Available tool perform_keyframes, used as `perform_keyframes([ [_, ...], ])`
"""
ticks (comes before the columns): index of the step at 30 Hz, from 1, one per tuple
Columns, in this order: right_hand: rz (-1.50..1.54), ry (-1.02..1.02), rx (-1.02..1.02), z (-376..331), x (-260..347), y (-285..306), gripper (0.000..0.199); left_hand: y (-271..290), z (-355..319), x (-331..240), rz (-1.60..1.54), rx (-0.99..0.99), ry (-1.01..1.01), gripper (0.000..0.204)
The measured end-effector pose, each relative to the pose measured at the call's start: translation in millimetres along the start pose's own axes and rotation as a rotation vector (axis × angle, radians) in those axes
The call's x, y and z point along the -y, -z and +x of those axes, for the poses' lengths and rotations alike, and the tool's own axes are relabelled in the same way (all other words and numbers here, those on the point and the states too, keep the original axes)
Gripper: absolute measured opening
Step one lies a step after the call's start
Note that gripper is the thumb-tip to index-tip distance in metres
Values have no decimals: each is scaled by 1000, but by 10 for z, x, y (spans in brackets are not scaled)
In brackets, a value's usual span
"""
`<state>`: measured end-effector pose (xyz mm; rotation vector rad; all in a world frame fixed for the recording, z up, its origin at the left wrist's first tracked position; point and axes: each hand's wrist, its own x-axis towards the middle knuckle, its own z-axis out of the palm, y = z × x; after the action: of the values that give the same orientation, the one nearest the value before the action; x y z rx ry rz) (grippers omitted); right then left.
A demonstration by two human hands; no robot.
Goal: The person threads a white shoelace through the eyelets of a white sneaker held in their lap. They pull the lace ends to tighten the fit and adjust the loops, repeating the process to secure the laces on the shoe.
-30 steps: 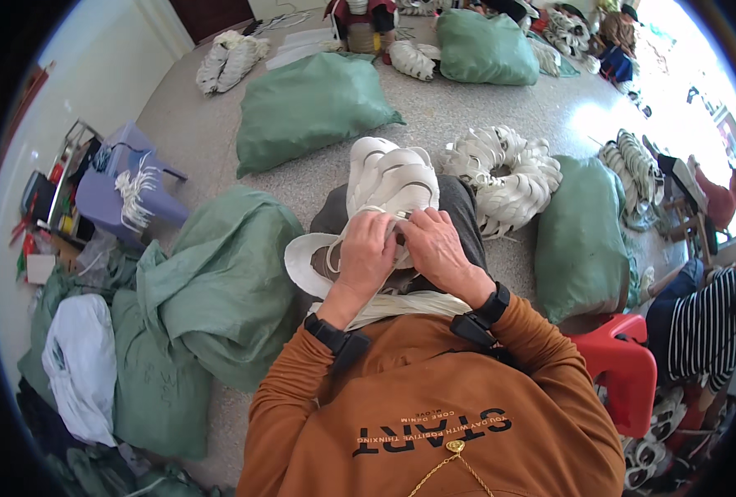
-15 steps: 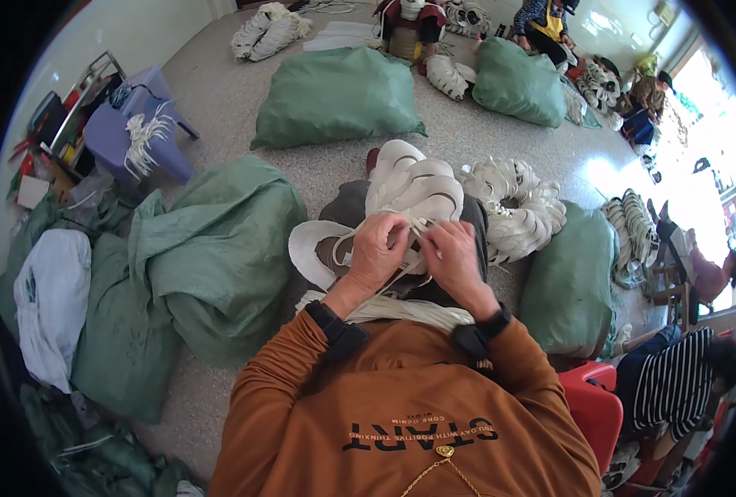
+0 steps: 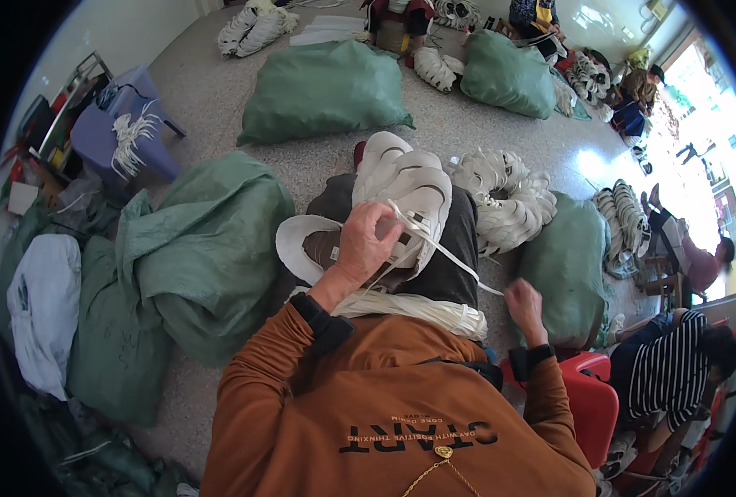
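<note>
The left hand [image 3: 370,242] presses down on a white shoe upper [image 3: 405,199] lying across the person's lap, its fingers curled tight over the upper's edge where a white lace [image 3: 447,255] comes out. That 1 lace runs taut down and to the right toward the right hand [image 3: 524,305], which is drawn back beside the thigh; its fingers are bunched narrow, though whether they pinch the lace end cannot be told. A loose bundle of white laces [image 3: 409,308] lies across the lap just below the upper, and 1 flat white sole piece [image 3: 300,240] sits just left of the left hand. On the floor around the person stand green sacks — 3 full ones [image 3: 322,91] [image 3: 507,73] [image 3: 562,267] and slack ones at the left [image 3: 194,248]. A heap of white uppers [image 3: 507,197] rests beside the right sack — touching it. A red stool [image 3: 587,398] is at the right hip.
</note>
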<state>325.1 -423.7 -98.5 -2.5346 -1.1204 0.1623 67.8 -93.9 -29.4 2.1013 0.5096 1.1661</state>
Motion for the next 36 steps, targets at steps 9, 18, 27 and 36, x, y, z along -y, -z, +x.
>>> perform_keyframes([
  [9, 409, 491, -271, 590, 1868, 46, 17, 165, 497, -45, 129, 381, -324, 13],
  [18, 461, 355, -88, 714, 2048, -83, 39, 434, 868, -402, -67, 1042, 288, 16],
  [27, 482, 430, -4, 796, 2132, 13, 38, 240, 676, -348, 320, 826, -8, 21],
  [36, 633, 539, 166, 840, 2038, 63, 31, 284, 506, -13, -187, 703, 92, 19],
])
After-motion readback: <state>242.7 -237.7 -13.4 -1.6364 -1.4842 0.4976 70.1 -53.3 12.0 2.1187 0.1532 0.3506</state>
